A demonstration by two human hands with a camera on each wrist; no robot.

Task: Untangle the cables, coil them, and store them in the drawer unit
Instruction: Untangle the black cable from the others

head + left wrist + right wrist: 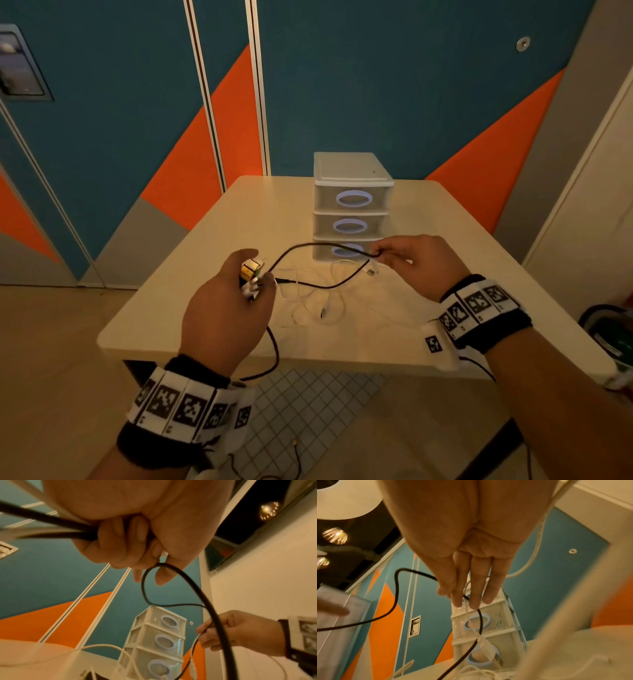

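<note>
A black cable [308, 247] arcs between my two hands above the table [191, 274]. My left hand [236, 301] grips a bundle of cable ends and plugs [251, 274], black strands running through its curled fingers [120, 545]. My right hand [404, 263] pinches the black cable [395, 588] together with a white cable [467, 612] in front of the drawer unit. More white cables [318, 301] lie tangled on the table between my hands. The white three-drawer unit [352, 205] stands behind them with all drawers closed.
A black strand [274, 349] hangs from my left hand over the table's near edge. A dark bag [606, 329] sits on the floor at the right. Blue and orange wall panels [376, 85] rise behind the table.
</note>
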